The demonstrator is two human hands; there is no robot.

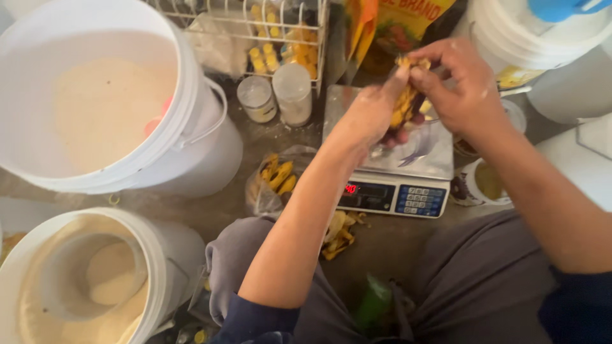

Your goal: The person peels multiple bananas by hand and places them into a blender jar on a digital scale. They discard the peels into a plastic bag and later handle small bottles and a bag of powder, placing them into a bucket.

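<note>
My left hand grips a small clear bag of yellow snack pieces from below, held above the steel platform of a digital kitchen scale. My right hand pinches the top of the same bag, fingers closed on its mouth. Both hands meet over the scale pan. The bag's lower part is partly hidden by my left fingers.
A large white bucket of pale flour stands at the left, a second white bucket with a scoop cup below it. Another snack bag, loose yellow pieces, two small lidded jars, a wire rack and white tubs surround the scale.
</note>
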